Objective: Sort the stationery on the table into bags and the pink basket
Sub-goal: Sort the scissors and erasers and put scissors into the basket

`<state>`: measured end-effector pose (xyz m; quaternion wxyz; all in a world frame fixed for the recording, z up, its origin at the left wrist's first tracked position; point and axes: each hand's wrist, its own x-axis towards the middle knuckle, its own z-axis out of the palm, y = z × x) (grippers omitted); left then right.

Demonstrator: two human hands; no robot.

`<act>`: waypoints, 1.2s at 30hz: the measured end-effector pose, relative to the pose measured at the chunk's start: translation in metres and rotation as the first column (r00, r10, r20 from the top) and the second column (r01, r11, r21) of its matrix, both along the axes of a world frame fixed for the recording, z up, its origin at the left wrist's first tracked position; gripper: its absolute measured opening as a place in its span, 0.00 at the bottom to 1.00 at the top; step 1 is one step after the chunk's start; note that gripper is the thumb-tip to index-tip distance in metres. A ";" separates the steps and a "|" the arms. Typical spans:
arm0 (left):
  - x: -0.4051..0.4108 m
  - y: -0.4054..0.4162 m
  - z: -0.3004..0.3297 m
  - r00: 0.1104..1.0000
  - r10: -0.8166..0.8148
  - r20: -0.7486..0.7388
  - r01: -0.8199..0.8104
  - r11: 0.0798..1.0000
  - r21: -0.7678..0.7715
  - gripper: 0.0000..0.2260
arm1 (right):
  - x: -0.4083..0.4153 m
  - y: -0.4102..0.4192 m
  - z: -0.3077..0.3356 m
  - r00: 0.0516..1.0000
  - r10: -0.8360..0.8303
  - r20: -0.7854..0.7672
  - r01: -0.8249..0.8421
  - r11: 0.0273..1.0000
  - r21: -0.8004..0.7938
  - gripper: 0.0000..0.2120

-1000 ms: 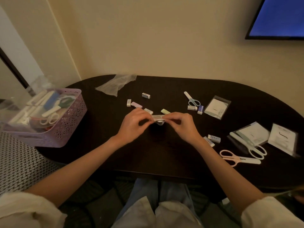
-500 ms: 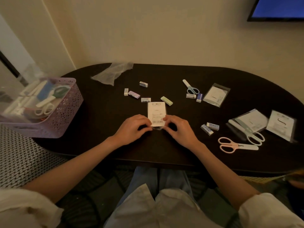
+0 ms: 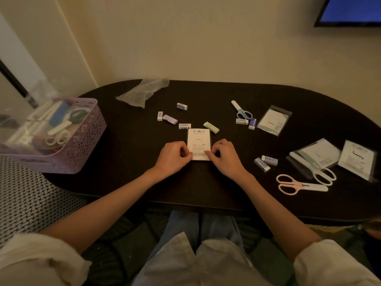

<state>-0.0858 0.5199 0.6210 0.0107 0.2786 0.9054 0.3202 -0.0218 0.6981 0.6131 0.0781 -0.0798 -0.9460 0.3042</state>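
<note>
White card-backed clear plastic bag [image 3: 199, 143] lies flat, just nearer than the green eraser [image 3: 211, 127]; left hand [image 3: 172, 156] and right hand [image 3: 224, 155] pinch its near corners; likely sealing step, next carry it to pink perforated basket [image 3: 82, 141]

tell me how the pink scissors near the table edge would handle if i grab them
The pink scissors look small and plastic-handled, so probably light. They lie flat with the blades inside a white sheath, so they should not roll, and look safe to grip. The sheath might slip off if lifted by that end.
</note>
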 end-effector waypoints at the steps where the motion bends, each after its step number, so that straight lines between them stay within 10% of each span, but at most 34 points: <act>1: 0.000 0.001 0.001 1.000 0.007 0.008 -0.007 1.000 -0.013 0.04 | -0.001 -0.002 0.001 1.000 -0.019 0.000 0.019 1.000 -0.003 0.07; 20: -0.006 0.018 0.012 0.936 0.249 0.248 -0.206 0.961 -0.185 0.18 | -0.013 -0.008 0.004 0.958 -0.216 0.186 0.202 0.975 0.091 0.14; 24: -0.007 0.015 0.011 0.891 0.242 0.383 -0.240 0.969 -0.054 0.17 | -0.013 -0.012 0.007 0.969 -0.198 0.148 0.220 0.965 -0.144 0.09; 29: -0.007 0.007 0.019 0.883 0.176 0.435 -0.294 0.930 0.220 0.13 | -0.003 -0.011 0.031 0.986 -0.123 0.115 0.168 0.728 -0.664 0.11; 36: -0.008 -0.013 0.039 0.908 0.076 0.412 -0.273 0.853 0.444 0.09 | -0.014 -0.022 0.048 0.998 -0.047 -0.039 0.011 0.766 -0.642 0.08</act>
